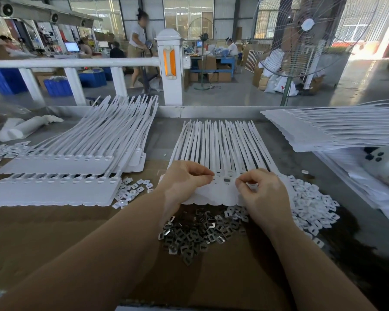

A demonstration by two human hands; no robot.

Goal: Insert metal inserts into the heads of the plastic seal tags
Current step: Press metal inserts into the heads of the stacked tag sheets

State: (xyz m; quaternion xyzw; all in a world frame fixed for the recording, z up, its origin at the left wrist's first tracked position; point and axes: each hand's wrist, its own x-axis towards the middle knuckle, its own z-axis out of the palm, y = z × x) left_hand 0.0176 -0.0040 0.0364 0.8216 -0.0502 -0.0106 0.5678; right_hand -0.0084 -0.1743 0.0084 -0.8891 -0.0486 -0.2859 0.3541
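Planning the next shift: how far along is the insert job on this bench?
Done, apparently: one metal insert sits in a head of the tag strip being worked. In hand: left hand and right hand pinch at that strip's heads; what the fingers hold is too small to tell. Left: a pile of metal inserts and more strips stacked at right. Whether the left stacks are filled is unclear.
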